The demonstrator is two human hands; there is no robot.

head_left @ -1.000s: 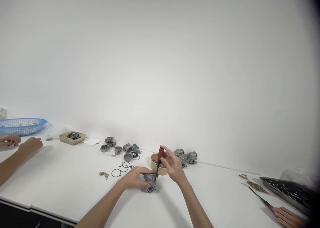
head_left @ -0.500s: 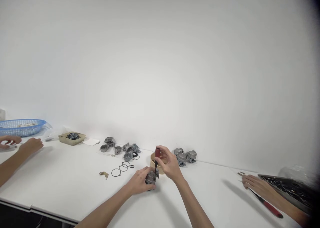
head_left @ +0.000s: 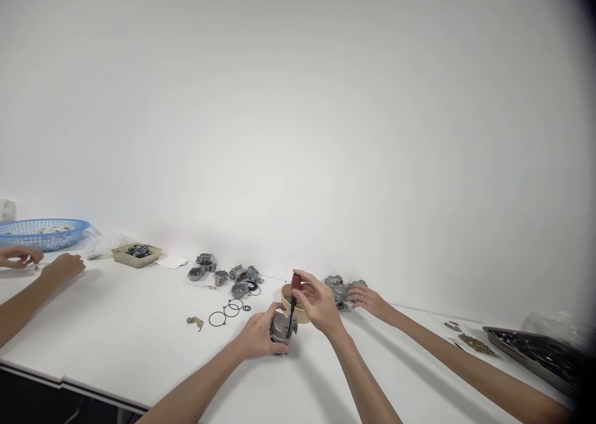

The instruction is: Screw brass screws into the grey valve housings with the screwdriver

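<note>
My left hand (head_left: 261, 336) is closed around a grey metal housing (head_left: 280, 328), which looks like a carburetor body, and steadies it on the white table. In my right hand (head_left: 319, 305) is a screwdriver (head_left: 295, 284) with a red and black handle, held nearly upright. Its tip meets the right side of the housing; the screw itself is too small to make out. Just behind stands a round tan tub (head_left: 300, 314) of small brass-coloured pieces, partly covered by my right hand. Several black rubber rings (head_left: 231, 310) and a brass-coloured bracket (head_left: 195, 322) lie to the left.
Grey castings (head_left: 221, 277) sit at the back left, others (head_left: 336, 284) at the back right under a co-worker's hand (head_left: 370, 303). Another person's hands (head_left: 63, 267) work far left near a blue basket (head_left: 44, 234) and a tan tray (head_left: 136, 259). A dark tray (head_left: 531, 356) lies right.
The co-worker's hand on the right has left the red-handled tool and reached in to the back-right castings. A brass pile now shows there. My hands stay on the housing with the screwdriver nearly unmoved.
</note>
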